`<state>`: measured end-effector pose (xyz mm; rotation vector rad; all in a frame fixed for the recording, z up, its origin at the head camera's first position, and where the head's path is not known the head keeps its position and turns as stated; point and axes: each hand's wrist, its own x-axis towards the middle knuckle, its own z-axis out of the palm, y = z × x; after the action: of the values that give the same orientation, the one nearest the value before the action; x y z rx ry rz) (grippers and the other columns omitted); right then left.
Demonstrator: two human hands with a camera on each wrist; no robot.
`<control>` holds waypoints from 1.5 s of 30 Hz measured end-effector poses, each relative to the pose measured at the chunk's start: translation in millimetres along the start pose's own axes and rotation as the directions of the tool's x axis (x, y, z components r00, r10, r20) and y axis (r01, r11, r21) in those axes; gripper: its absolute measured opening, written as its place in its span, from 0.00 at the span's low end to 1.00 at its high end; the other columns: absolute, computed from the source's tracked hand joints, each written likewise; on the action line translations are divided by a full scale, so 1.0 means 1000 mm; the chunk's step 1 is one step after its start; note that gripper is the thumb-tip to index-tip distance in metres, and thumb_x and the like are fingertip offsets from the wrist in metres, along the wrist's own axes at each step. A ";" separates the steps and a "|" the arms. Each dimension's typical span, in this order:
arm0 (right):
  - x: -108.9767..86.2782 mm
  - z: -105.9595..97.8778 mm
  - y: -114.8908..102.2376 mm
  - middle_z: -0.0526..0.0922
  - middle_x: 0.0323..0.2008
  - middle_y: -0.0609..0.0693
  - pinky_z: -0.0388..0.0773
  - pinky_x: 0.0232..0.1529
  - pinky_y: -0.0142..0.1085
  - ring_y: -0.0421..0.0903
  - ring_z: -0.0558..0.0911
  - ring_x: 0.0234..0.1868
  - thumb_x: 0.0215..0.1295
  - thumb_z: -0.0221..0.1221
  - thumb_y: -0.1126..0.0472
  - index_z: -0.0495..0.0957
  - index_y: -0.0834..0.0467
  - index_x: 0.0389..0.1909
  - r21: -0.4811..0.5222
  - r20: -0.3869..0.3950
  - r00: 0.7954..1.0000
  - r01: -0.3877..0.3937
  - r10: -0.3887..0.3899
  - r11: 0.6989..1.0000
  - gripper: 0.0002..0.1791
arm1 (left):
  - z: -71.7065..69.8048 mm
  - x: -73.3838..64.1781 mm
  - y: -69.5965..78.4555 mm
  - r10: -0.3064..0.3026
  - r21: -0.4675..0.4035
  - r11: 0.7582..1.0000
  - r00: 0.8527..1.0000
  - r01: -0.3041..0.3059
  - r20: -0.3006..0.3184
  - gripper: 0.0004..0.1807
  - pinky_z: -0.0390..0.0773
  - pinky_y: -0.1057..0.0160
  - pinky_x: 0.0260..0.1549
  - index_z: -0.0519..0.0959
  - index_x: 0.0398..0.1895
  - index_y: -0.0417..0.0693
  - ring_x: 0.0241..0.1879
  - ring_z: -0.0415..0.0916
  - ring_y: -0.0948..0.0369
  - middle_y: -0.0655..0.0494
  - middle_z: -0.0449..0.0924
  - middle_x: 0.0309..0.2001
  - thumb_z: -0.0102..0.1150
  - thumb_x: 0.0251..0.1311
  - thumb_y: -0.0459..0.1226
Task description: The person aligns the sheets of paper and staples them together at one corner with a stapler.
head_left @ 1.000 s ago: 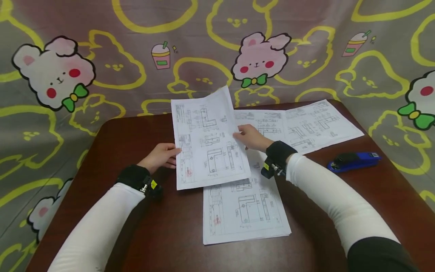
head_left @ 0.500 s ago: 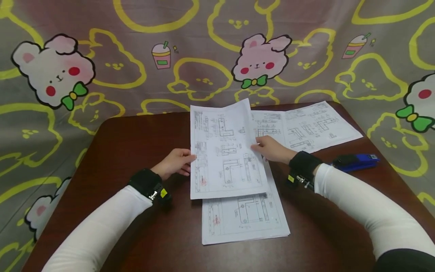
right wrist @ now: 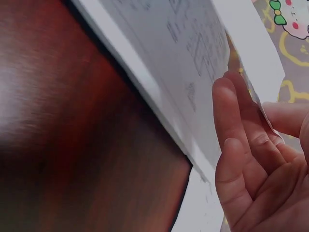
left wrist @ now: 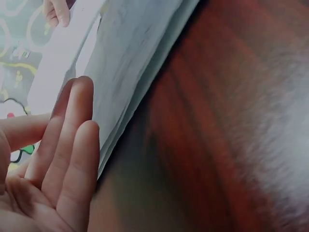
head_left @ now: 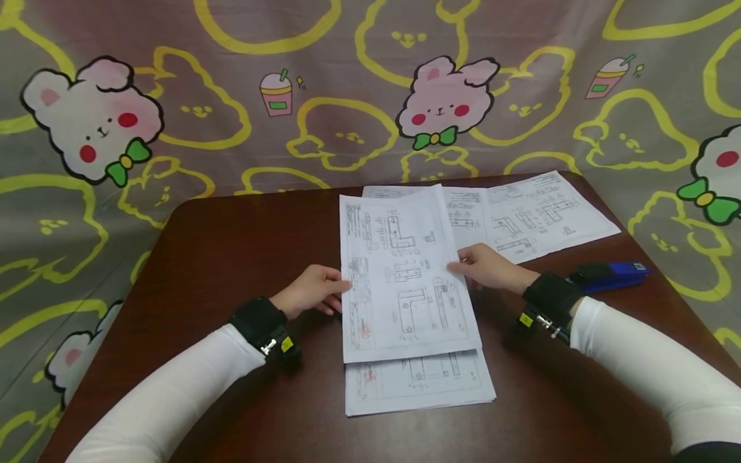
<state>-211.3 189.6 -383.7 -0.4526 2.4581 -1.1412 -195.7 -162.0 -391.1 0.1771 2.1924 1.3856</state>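
Observation:
Between both hands hangs a printed drawing sheet (head_left: 405, 321), white with line drawings of L-shaped parts and a small red stamp. My left hand (head_left: 309, 290) pinches its left edge between thumb and fingers; in the left wrist view the other fingers (left wrist: 79, 145) stretch behind the paper. At the right edge my right hand (head_left: 489, 265) pinches the sheet the same way, its lower fingers (right wrist: 227, 111) showing in the right wrist view. Below the held sheet lies a paper stack (head_left: 422, 392) with similar drawings, its upper part hidden.
More drawing sheets (head_left: 538, 218) lie fanned out at the back right of the brown table (head_left: 249, 238). A blue and black stapler (head_left: 613, 276) sits near the right edge. A patterned cloth (head_left: 347, 71) hangs behind the table.
Both hands have carried the sheet rightward and toward the person, so it now covers most of the stack. The stack, the fanned sheets and the stapler have stayed put.

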 end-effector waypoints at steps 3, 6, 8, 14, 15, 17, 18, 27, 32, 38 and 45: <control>-0.007 0.001 0.005 0.84 0.30 0.51 0.69 0.20 0.33 0.47 0.75 0.20 0.72 0.54 0.59 0.79 0.66 0.50 0.003 0.022 1.000 0.006 -0.006 1.000 0.15 | 0.005 -0.004 -0.001 0.003 0.024 1.000 0.999 -0.004 0.035 0.14 0.81 0.62 0.26 0.80 0.47 0.34 0.28 0.83 0.54 0.46 0.85 0.35 0.55 0.69 0.37; -0.013 0.003 0.009 0.85 0.30 0.51 0.69 0.20 0.33 0.47 0.75 0.20 0.72 0.54 0.59 0.79 0.66 0.50 0.020 0.047 0.999 0.013 -0.013 1.000 0.15 | 0.008 -0.006 -0.003 -0.005 0.042 0.999 0.998 0.002 0.068 0.13 0.81 0.62 0.25 0.81 0.44 0.35 0.27 0.83 0.54 0.46 0.85 0.34 0.57 0.68 0.38; -0.017 0.005 0.011 0.85 0.30 0.51 0.68 0.19 0.33 0.47 0.76 0.20 0.72 0.54 0.60 0.79 0.66 0.50 0.034 0.065 0.998 0.017 -0.019 0.999 0.15 | 0.010 -0.008 -0.004 -0.007 0.062 0.998 0.997 0.003 0.080 0.13 0.80 0.62 0.24 0.81 0.43 0.35 0.25 0.83 0.54 0.47 0.85 0.33 0.58 0.67 0.38; -0.025 0.012 0.019 0.85 0.28 0.50 0.66 0.18 0.31 0.48 0.79 0.19 0.71 0.55 0.60 0.81 0.64 0.45 0.056 0.121 0.992 0.029 -0.035 0.998 0.12 | 0.017 -0.011 -0.006 -0.033 0.140 0.990 0.995 0.020 0.090 0.11 0.78 0.64 0.20 0.84 0.37 0.38 0.19 0.80 0.56 0.48 0.83 0.27 0.60 0.66 0.39; -0.026 0.013 0.020 0.85 0.28 0.50 0.66 0.17 0.31 0.48 0.80 0.19 0.71 0.55 0.60 0.81 0.64 0.45 0.052 0.126 0.991 0.031 -0.037 0.998 0.12 | 0.018 -0.011 -0.006 -0.036 0.153 0.988 0.995 0.022 0.095 0.11 0.77 0.65 0.19 0.84 0.35 0.39 0.19 0.79 0.57 0.49 0.83 0.26 0.60 0.66 0.39; -0.027 0.014 0.021 0.85 0.27 0.49 0.66 0.17 0.31 0.48 0.80 0.18 0.71 0.56 0.60 0.82 0.64 0.43 0.039 0.130 0.991 0.028 -0.032 0.999 0.11 | 0.018 -0.012 -0.006 -0.039 0.173 0.985 0.993 0.020 0.112 0.11 0.76 0.66 0.18 0.84 0.33 0.39 0.17 0.77 0.59 0.49 0.82 0.24 0.60 0.66 0.39; -0.028 0.015 0.022 0.85 0.26 0.49 0.66 0.17 0.31 0.48 0.79 0.18 0.70 0.56 0.60 0.82 0.64 0.42 0.030 0.130 0.991 0.022 -0.026 0.999 0.11 | 0.018 -0.013 -0.006 -0.041 0.183 0.983 0.992 0.018 0.123 0.12 0.76 0.66 0.18 0.84 0.32 0.39 0.16 0.76 0.60 0.49 0.82 0.23 0.59 0.66 0.40; -0.029 0.022 0.021 0.84 0.25 0.48 0.68 0.18 0.32 0.46 0.77 0.16 0.68 0.60 0.59 0.83 0.61 0.34 -0.033 0.128 0.991 -0.023 0.027 0.999 0.10 | 0.020 -0.013 -0.009 -0.074 0.229 0.973 0.979 0.029 0.190 0.12 0.73 0.68 0.17 0.86 0.31 0.43 0.15 0.75 0.61 0.49 0.82 0.22 0.60 0.66 0.41; -0.028 0.025 0.022 0.83 0.25 0.47 0.72 0.20 0.34 0.46 0.77 0.16 0.67 0.60 0.60 0.84 0.60 0.32 -0.068 0.115 0.992 -0.040 0.048 0.997 0.08 | 0.020 -0.013 -0.009 -0.075 0.254 0.967 0.975 0.020 0.208 0.12 0.72 0.68 0.17 0.86 0.31 0.44 0.15 0.76 0.60 0.49 0.82 0.22 0.60 0.66 0.41; -0.027 0.027 0.023 0.83 0.24 0.47 0.74 0.20 0.36 0.46 0.77 0.15 0.67 0.61 0.60 0.84 0.59 0.31 -0.096 0.110 0.993 -0.036 0.047 0.995 0.07 | 0.020 -0.013 -0.010 -0.083 0.265 0.964 0.976 0.027 0.203 0.11 0.72 0.68 0.16 0.86 0.31 0.44 0.15 0.76 0.61 0.49 0.82 0.21 0.60 0.66 0.40; -0.029 0.028 0.021 0.82 0.22 0.46 0.73 0.19 0.35 0.45 0.76 0.15 0.66 0.61 0.60 0.83 0.58 0.29 -0.132 0.108 0.993 -0.040 0.055 0.990 0.08 | 0.020 -0.012 -0.010 -0.079 0.274 0.962 0.974 0.019 0.212 0.11 0.71 0.68 0.16 0.86 0.31 0.44 0.15 0.76 0.61 0.49 0.82 0.21 0.60 0.66 0.40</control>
<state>-175.7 196.6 -410.2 -0.4793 2.4407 -0.9152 -173.2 -155.2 -402.1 0.3559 2.1722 0.9824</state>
